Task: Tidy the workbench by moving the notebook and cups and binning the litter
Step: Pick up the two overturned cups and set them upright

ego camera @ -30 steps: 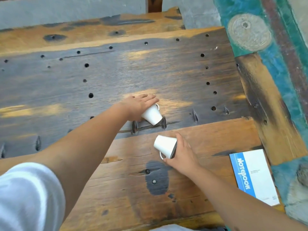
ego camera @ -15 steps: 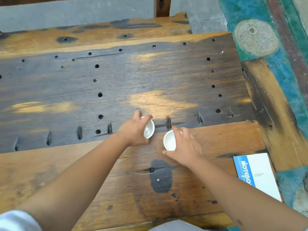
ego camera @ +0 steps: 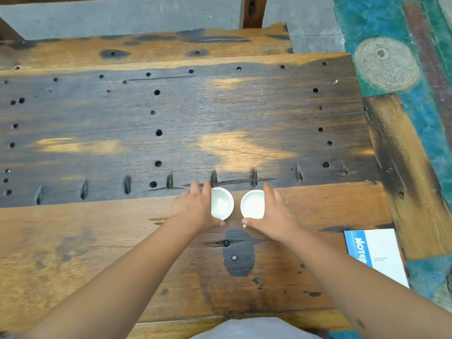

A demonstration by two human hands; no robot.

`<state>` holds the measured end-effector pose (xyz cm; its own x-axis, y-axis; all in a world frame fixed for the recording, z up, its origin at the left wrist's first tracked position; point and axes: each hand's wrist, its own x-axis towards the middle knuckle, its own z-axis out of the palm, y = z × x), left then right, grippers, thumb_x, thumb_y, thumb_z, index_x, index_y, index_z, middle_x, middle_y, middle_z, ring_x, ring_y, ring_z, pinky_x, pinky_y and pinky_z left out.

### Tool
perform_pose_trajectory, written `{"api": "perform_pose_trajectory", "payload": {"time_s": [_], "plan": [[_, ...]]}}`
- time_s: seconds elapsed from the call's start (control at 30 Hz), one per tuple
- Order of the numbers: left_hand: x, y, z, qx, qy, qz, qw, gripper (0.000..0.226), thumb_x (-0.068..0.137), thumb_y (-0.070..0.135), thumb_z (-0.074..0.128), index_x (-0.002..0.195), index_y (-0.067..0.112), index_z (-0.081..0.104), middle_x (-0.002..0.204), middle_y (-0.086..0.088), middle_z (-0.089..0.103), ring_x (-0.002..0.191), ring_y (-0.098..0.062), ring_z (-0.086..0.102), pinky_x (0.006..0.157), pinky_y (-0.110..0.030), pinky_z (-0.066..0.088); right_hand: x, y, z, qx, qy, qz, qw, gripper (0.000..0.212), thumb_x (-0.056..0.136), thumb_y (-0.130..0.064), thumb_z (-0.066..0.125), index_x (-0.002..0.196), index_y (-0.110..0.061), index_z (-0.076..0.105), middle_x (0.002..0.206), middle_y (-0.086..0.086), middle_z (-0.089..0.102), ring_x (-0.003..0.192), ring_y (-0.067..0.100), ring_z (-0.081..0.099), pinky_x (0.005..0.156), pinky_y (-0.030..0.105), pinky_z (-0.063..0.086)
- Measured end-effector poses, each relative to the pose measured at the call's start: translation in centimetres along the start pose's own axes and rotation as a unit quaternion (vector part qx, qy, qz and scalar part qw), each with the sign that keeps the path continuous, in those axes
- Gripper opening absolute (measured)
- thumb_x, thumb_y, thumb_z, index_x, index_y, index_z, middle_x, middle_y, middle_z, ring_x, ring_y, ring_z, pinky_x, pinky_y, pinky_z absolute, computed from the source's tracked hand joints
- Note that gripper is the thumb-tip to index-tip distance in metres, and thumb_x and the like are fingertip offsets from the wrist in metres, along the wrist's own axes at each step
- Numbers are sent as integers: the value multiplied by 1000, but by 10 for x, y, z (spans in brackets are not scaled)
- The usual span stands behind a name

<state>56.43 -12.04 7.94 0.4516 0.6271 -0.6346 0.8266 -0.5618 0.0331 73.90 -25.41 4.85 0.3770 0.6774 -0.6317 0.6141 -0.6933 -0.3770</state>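
Two white cups upright on the worktop, side by side, not touching. Left cup sits in the left hand, fingers wrapped round its outer side; right cup likewise in the right hand. Notebook lies flat, well right of the right hand, by the worktop edge.

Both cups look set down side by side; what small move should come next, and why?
Probably let go: the left hand and right hand each wrap a white cup standing upright on the workbench, apart. The notebook already lies at the right edge.
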Motion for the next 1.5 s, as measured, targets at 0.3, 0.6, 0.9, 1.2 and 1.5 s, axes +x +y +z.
{"api": "perform_pose_trajectory", "payload": {"time_s": [0.3,0.6,0.9,1.2,1.5], "plan": [[16,-5,7,19,8,187,982,94,81,53,69,154,28,16,159,-7,26,128,-35,46,95,-47,51,6,-8,-1,-100,-2,-62,993,99,67,-50,70,144,-45,8,148,-4,15,125,32,46,87,43,48],[5,-14,21,-25,17,136,990,119,70,67,72,155,23,2,166,-3,1,141,-32,37,99,-48,48,16,-4,-15,-109,-58,-142,982,117,64,-53,78,149,-38,0,157,-10,12,136,28,36,100,49,44],[7,-17,24,-80,25,168,982,116,72,43,82,156,17,7,163,-4,15,127,-35,51,97,-42,47,16,-8,-16,-136,-24,-172,975,114,61,-50,80,151,-22,15,152,-1,30,133,26,40,97,40,42],[-29,-8,27,-132,43,107,985,109,62,48,85,148,14,28,145,-7,44,122,-31,54,92,-40,49,-15,-7,-22,-89,-33,-158,983,114,58,-53,75,151,-21,17,154,1,31,136,25,36,105,39,37],[-125,-20,50,-222,115,36,968,111,63,42,87,150,8,27,151,-9,39,134,-29,44,107,-39,40,-67,-37,-24,-168,-64,-292,939,109,56,-54,74,148,-22,25,148,1,38,133,24,39,104,42,40]]}}
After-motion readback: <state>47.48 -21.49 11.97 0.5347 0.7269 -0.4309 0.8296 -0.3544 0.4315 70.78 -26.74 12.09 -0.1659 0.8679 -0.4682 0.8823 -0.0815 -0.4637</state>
